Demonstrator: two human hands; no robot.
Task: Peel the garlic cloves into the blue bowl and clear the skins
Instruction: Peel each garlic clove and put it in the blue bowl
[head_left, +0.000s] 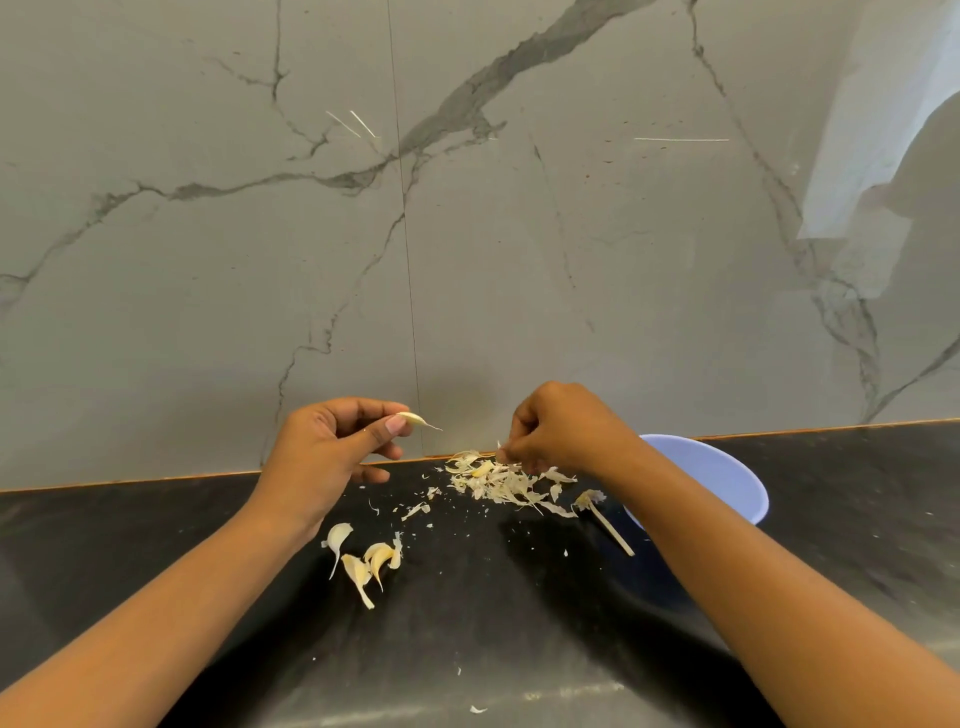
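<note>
Found left hand (332, 447) pinching a garlic clove (413, 419) above the black counter (519, 623) at its back edge, right hand (561, 431) with curled fingertips gripping skins (498, 480) piled by the wall, blue bowl (727, 478) just right behind that forearm, loose cloves (363, 561) nearer on open surface.

The dark stone counter (130, 519) carries a heap of papery skins (498, 483) right under the right hand (561, 426), whose fingertips pinch at the heap's far edge. A bare stem (615, 532) lies just right of that pinch and nearer the person. The blue bowl (722, 473) stands further right, behind the forearm. A few cloves (371, 561) lie together nearer than the left hand (322, 452), below its pinch on a single clove (415, 418). Loose flakes (415, 510) are strewn between cloves and heap.
</note>
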